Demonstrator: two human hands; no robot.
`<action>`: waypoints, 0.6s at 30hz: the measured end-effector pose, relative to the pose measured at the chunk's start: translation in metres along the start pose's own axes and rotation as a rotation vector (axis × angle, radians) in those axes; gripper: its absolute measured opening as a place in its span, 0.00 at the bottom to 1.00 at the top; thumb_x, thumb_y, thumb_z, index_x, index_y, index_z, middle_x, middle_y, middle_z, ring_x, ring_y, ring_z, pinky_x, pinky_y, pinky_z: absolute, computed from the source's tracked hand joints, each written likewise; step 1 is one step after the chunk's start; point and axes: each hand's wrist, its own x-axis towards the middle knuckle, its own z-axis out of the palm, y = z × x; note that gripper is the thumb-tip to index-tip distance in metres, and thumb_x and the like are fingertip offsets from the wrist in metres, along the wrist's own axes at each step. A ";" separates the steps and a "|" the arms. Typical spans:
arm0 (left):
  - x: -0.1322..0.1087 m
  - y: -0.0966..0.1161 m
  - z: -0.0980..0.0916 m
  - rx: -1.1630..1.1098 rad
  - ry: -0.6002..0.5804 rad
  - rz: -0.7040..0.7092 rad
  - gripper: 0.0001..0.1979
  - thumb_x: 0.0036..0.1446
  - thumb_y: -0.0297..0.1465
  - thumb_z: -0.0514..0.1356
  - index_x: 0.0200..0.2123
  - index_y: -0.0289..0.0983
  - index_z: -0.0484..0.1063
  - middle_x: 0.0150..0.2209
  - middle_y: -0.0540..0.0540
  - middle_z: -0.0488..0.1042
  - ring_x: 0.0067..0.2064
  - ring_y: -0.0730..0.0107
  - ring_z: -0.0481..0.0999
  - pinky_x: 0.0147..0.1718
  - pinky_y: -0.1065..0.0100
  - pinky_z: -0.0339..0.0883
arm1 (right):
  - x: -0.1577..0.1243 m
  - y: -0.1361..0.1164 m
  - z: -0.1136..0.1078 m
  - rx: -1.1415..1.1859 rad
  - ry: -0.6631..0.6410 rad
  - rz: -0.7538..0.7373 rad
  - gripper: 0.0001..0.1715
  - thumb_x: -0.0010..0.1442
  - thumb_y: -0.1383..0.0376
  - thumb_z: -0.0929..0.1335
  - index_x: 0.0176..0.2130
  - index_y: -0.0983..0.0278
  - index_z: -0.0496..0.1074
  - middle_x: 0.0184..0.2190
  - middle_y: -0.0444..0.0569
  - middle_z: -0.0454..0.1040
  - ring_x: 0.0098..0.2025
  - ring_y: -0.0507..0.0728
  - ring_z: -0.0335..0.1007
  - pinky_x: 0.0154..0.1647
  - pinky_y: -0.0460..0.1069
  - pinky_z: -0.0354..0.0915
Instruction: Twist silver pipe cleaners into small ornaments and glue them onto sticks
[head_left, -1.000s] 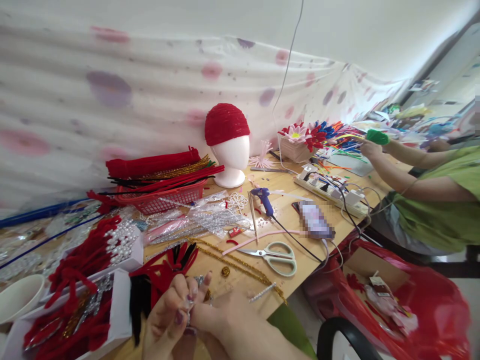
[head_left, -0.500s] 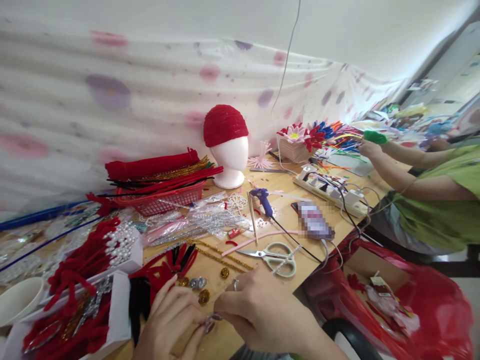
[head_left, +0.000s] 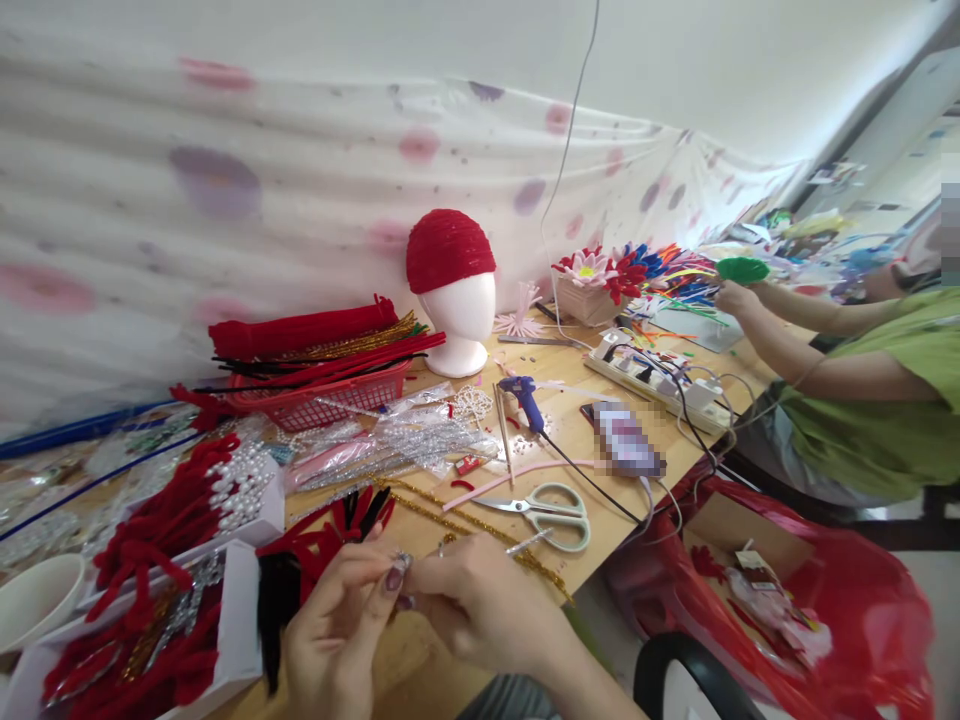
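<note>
My left hand (head_left: 341,625) pinches a small silver coil at the end of a silver tinsel pipe cleaner (head_left: 528,543), fingertips together. My right hand (head_left: 487,605), wearing a ring, is closed against the same coil, fingertips touching the left ones. The pipe cleaner's free end sticks out beyond my right knuckles, near the white-handled scissors (head_left: 561,517). Just behind my hands lie gold tinsel pipe cleaners (head_left: 439,510). Red and black fuzzy stems (head_left: 322,530) lie beside my left hand. My fingers partly hide the coil.
A foam head with a red cap (head_left: 450,250) stands behind a red basket (head_left: 322,395) of stems. White boxes (head_left: 238,630) sit left. A blue glue gun (head_left: 525,400), phone (head_left: 626,440) and power strip (head_left: 660,380) lie right. A co-worker (head_left: 862,400) holds a green piece.
Both hands have lifted slightly, with the silver coil raised between the fingertips. The pipe cleaner's free end has dropped left and down. The gold balls on the table are now hidden behind my hands.
</note>
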 end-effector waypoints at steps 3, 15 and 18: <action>0.005 0.004 -0.008 0.247 -0.127 0.126 0.07 0.59 0.27 0.63 0.31 0.44 0.77 0.32 0.53 0.77 0.37 0.68 0.76 0.58 0.61 0.65 | -0.001 0.004 -0.013 -0.108 -0.059 0.067 0.13 0.62 0.73 0.65 0.38 0.64 0.79 0.28 0.47 0.80 0.28 0.52 0.72 0.29 0.44 0.58; 0.014 0.006 -0.027 0.831 -0.694 0.404 0.07 0.60 0.24 0.59 0.31 0.43 0.69 0.30 0.56 0.76 0.36 0.64 0.77 0.61 0.49 0.50 | -0.007 -0.009 -0.034 -0.363 -0.225 0.105 0.10 0.58 0.73 0.66 0.28 0.64 0.72 0.22 0.44 0.75 0.22 0.49 0.60 0.25 0.47 0.49; 0.011 0.007 -0.021 0.858 -0.680 0.334 0.09 0.60 0.24 0.56 0.30 0.42 0.70 0.31 0.54 0.76 0.38 0.62 0.77 0.60 0.43 0.50 | -0.003 -0.013 -0.032 -0.399 -0.261 0.120 0.10 0.58 0.71 0.67 0.25 0.64 0.69 0.19 0.43 0.72 0.21 0.49 0.53 0.24 0.47 0.45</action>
